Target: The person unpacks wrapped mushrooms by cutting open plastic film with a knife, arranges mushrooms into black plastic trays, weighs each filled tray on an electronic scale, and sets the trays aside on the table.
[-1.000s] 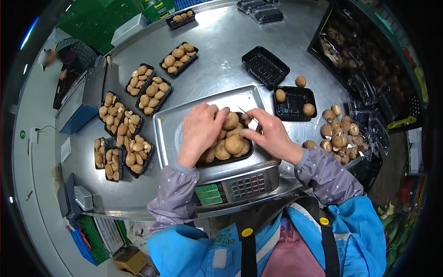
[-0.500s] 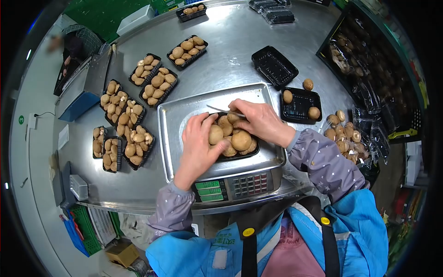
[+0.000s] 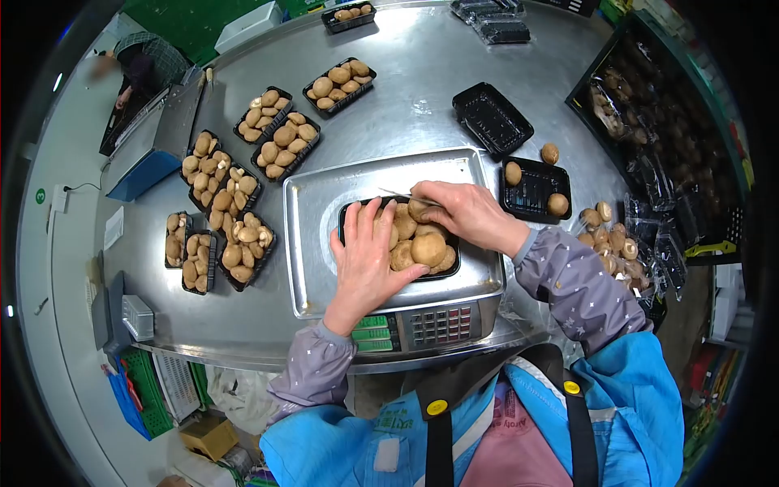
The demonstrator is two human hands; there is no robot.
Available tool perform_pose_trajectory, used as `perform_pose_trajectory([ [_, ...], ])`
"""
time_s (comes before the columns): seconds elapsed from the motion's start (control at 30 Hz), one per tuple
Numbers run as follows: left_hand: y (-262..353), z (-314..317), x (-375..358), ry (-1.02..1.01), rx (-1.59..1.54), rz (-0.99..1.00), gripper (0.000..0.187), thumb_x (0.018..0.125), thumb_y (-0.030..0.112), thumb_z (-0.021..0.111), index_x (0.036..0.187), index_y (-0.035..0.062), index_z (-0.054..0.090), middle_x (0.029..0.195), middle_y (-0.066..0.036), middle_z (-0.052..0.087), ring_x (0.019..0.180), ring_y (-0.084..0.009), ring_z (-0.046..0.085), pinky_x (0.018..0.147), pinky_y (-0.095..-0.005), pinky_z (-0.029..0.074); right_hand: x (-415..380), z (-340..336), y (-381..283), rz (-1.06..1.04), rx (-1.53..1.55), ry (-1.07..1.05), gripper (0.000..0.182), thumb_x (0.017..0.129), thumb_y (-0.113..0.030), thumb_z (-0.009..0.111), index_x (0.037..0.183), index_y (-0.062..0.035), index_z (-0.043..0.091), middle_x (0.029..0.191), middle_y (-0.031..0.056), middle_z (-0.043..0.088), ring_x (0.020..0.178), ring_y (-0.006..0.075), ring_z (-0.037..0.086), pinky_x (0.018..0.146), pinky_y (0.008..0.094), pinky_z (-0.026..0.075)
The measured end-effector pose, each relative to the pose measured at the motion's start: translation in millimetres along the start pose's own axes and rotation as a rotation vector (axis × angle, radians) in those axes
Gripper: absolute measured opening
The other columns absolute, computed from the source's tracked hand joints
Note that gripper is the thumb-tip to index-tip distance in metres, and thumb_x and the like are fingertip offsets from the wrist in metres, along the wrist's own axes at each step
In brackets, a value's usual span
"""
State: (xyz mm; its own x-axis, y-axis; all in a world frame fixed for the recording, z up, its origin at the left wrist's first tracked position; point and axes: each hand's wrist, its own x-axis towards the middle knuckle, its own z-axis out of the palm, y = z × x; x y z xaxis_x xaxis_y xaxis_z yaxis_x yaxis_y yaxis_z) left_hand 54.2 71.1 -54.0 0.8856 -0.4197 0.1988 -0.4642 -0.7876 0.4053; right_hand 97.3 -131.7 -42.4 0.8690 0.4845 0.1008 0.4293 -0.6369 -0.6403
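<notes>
A: How are the hands set?
B: Left hand [image 3: 369, 260] lies spread flat over the mushrooms [image 3: 418, 243]; right hand [image 3: 462, 213] pinches one mushroom at the far edge of the black tray [image 3: 349, 221].
A: And the tray?
B: On the scale [image 3: 316, 243]. Left of the scale, filled trays [image 3: 231, 215] crowd the worktop [image 3: 406, 89].

Grey speckled sleeves [image 3: 568, 280], blue jacket [image 3: 641, 398], pink apron [image 3: 511, 442], black straps [image 3: 580, 430].
</notes>
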Motion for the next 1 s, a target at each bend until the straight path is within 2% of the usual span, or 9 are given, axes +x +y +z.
perform_pose_trajectory([
  [0.13, -5.9, -9.1, -2.1, -0.026, -0.112, -0.002, 0.088, 0.06, 0.04, 0.076, 0.132, 0.0066, 0.037, 0.132, -0.016, 0.035, 0.126, -0.0346, 0.028, 0.096, -0.0547, 0.022, -7.8, -3.7, 0.6, -0.058, -0.092, 0.135, 0.035, 0.08, -0.016, 0.064, 0.113, -0.0116, 0.054, 0.124, 0.0145, 0.049, 0.095, 0.0329, 0.059, 0.075, 0.0359, 0.049],
  [0.27, -23.9, -31.8, -5.8, 0.119, -0.338, -0.062, 0.073, 0.071, 0.02, 0.068, 0.134, 0.005, 0.034, 0.132, -0.019, 0.037, 0.125, -0.0333, 0.034, 0.103, -0.0416, 0.027, -9.5, -15.7, 9.1, 0.142, 0.252, 0.231, 0.039, 0.084, -0.012, 0.059, 0.12, -0.0022, 0.049, 0.109, 0.0084, 0.058, 0.071, 0.0101, 0.053, 0.066, 0.0249, 0.046],
  [0.3, -29.1, -37.3, -10.3, 0.189, -0.36, -0.094, 0.068, 0.074, 0.016, 0.065, 0.134, 0.0045, 0.034, 0.132, -0.019, 0.039, 0.125, -0.0325, 0.036, 0.103, -0.0395, 0.029, -11.7, -20.0, 6.3, 0.241, 0.323, 0.247, 0.037, 0.084, -0.018, 0.06, 0.117, -0.0033, 0.051, 0.103, 0.0099, 0.06, 0.07, 0.0139, 0.057, 0.065, 0.0282, 0.048],
  [0.37, -46.9, -41.1, -20.9, 0.253, -0.411, -0.243, 0.059, 0.081, 0.016, 0.059, 0.134, 0.0063, 0.035, 0.129, -0.014, 0.042, 0.121, -0.0244, 0.041, 0.098, -0.0381, 0.036, -17.8, -22.7, 12.8, 0.247, 0.333, 0.282, 0.036, 0.085, -0.018, 0.06, 0.116, -0.0023, 0.051, 0.103, 0.0092, 0.06, 0.067, 0.012, 0.056, 0.062, 0.0278, 0.048],
  [0.47, -55.4, -53.8, -32.2, 0.267, -0.516, -0.408, 0.05, 0.087, 0.014, 0.054, 0.134, 0.0084, 0.036, 0.126, -0.013, 0.045, 0.118, -0.0228, 0.043, 0.094, -0.0343, 0.039, -27.5, -23.1, 15.7, 0.279, 0.387, 0.281, 0.032, 0.086, -0.017, 0.059, 0.114, -0.0012, 0.053, 0.098, 0.0066, 0.061, 0.072, 0.0113, 0.055, 0.064, 0.0266, 0.047],
  [0.7, -58.6, -60.8, -42.0, 0.282, -0.528, -0.468, 0.049, 0.087, 0.016, 0.054, 0.132, 0.0085, 0.038, 0.121, -0.015, 0.048, 0.112, -0.024, 0.046, 0.094, -0.0363, 0.039, -38.2, -20.9, 13.5, 0.297, 0.364, 0.212, 0.03, 0.085, -0.017, 0.059, 0.111, -0.0026, 0.055, 0.096, 0.0045, 0.061, 0.074, 0.0101, 0.053, 0.066, 0.0252, 0.044],
  [0.8, -59.7, -58.6, -42.7, 0.309, -0.488, -0.411, 0.049, 0.084, 0.014, 0.057, 0.129, 0.005, 0.039, 0.118, -0.018, 0.05, 0.106, -0.025, 0.05, 0.08, -0.0318, 0.047, -40.6, -19.2, 12.8, 0.305, 0.364, 0.176, 0.03, 0.087, -0.015, 0.056, 0.112, 0.0008, 0.053, 0.097, 0.0065, 0.061, 0.067, 0.0066, 0.049, 0.058, 0.0228, 0.043],
  [0.9, -64.1, -54.6, -45.4, 0.262, -0.536, -0.437, 0.049, 0.086, 0.014, 0.055, 0.132, 0.0087, 0.037, 0.121, -0.015, 0.048, 0.109, -0.0223, 0.048, 0.091, -0.0346, 0.042, -44.5, -18.0, 8.7, 0.335, 0.36, 0.175, 0.028, 0.085, -0.018, 0.059, 0.108, -0.0017, 0.057, 0.094, 0.0039, 0.061, 0.069, 0.0087, 0.051, 0.063, 0.0257, 0.045],
  [1.0, -63.0, -54.3, -46.7, 0.239, -0.554, -0.465, 0.049, 0.086, 0.012, 0.055, 0.132, 0.0084, 0.037, 0.121, -0.014, 0.048, 0.108, -0.0197, 0.048, 0.089, -0.0327, 0.043, -47.5, -16.3, 10.1, 0.351, 0.341, 0.154, 0.027, 0.085, -0.018, 0.059, 0.106, -0.0016, 0.057, 0.094, 0.0047, 0.062, 0.071, 0.0095, 0.053, 0.065, 0.026, 0.045],
])
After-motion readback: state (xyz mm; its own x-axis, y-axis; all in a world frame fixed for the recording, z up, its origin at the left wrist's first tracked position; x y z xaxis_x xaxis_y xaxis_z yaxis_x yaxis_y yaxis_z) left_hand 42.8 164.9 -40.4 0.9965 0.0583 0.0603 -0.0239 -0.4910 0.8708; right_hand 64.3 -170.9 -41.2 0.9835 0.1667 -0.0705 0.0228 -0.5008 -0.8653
